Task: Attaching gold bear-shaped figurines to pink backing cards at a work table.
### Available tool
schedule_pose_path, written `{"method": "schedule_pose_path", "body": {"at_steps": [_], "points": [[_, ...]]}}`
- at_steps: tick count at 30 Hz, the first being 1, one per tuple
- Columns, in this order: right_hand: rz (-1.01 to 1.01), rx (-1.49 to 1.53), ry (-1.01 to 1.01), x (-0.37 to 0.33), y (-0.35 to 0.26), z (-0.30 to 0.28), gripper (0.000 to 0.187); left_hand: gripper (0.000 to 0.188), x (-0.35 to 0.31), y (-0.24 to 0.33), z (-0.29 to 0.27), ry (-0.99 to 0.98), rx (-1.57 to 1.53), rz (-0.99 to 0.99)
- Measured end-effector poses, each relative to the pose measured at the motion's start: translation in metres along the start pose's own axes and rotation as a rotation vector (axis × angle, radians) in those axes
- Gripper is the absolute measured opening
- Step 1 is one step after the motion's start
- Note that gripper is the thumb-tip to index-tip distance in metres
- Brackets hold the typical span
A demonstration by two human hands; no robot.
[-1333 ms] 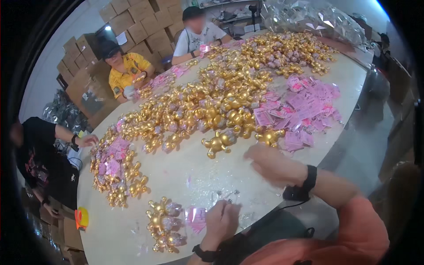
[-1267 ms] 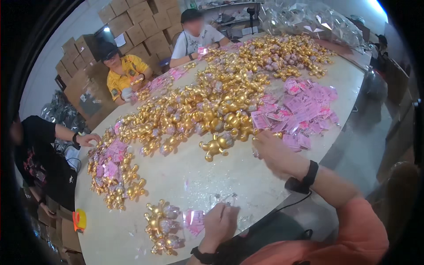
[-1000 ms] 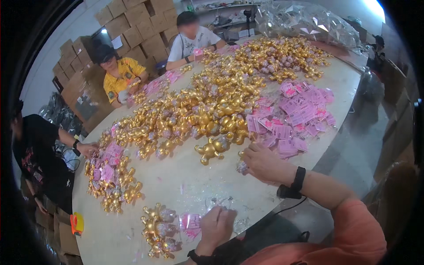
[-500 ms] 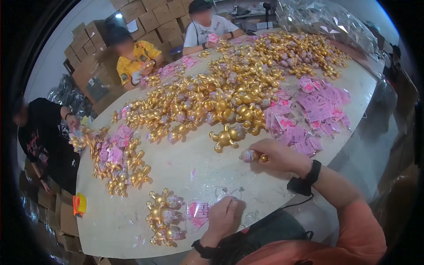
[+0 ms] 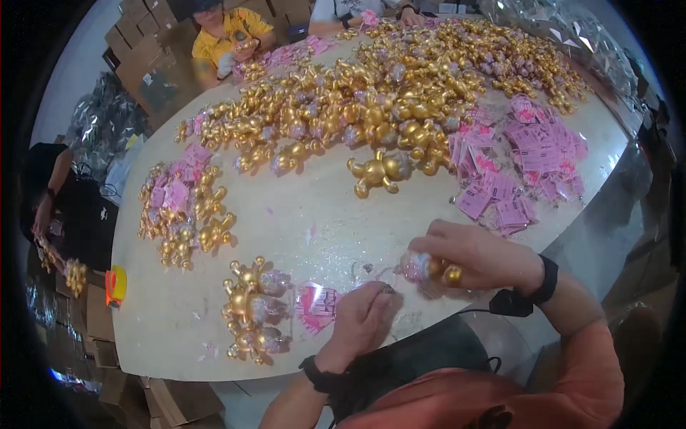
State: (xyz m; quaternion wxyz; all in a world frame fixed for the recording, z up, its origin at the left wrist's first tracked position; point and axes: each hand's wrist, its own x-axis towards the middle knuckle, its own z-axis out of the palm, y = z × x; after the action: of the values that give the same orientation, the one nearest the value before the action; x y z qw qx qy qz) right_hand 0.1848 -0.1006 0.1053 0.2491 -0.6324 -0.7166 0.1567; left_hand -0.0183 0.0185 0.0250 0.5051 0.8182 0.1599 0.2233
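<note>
My right hand (image 5: 477,259) is wrapped around a gold bear figurine (image 5: 451,274) with a glittery, clear-looking head (image 5: 416,267), held just above the table's near side. Beside it, my left hand (image 5: 363,316) rests near the table with thumb and finger pinched at a small piece I cannot make out. A thin wire-like loop (image 5: 357,270) lies just beyond those fingertips. Left of that hand is a pink printed card (image 5: 316,306). Several gold bear figurines (image 5: 246,304) lie in a column next to the card, heads toward it.
A large heap of gold figurines (image 5: 321,107) covers the table's far half. Pink cards (image 5: 543,146) are piled at right. At left lie more figurines with cards (image 5: 175,207) and a yellow-orange tape roll (image 5: 116,286). Co-workers (image 5: 232,36) are around the table.
My right hand has brought its figurine closer to my left hand. My view has tilted downward. The co-worker at left now holds figurines beyond the table's edge.
</note>
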Motion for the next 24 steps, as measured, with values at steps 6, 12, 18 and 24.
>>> {"method": "schedule_pose_path", "body": {"at_steps": [6, 12, 18, 24], "points": [[-0.094, -0.57, -0.052, -0.001, -0.008, 0.011, 0.024, 0.015, -0.002, -0.008, 0.0, 0.007, 0.016, 0.01], [-0.142, -0.701, 0.008, 0.006, -0.008, 0.01, 0.023, 0.014, 0.0, -0.01, 0.001, 0.0, 0.059, 0.06], [-0.169, -0.716, 0.014, 0.009, -0.01, 0.01, 0.024, 0.014, 0.002, -0.01, -0.002, -0.034, 0.103, 0.065], [-0.17, -0.707, 0.002, 0.008, -0.008, 0.013, 0.026, 0.017, 0.003, -0.007, 0.001, -0.009, 0.04, 0.045]]}}
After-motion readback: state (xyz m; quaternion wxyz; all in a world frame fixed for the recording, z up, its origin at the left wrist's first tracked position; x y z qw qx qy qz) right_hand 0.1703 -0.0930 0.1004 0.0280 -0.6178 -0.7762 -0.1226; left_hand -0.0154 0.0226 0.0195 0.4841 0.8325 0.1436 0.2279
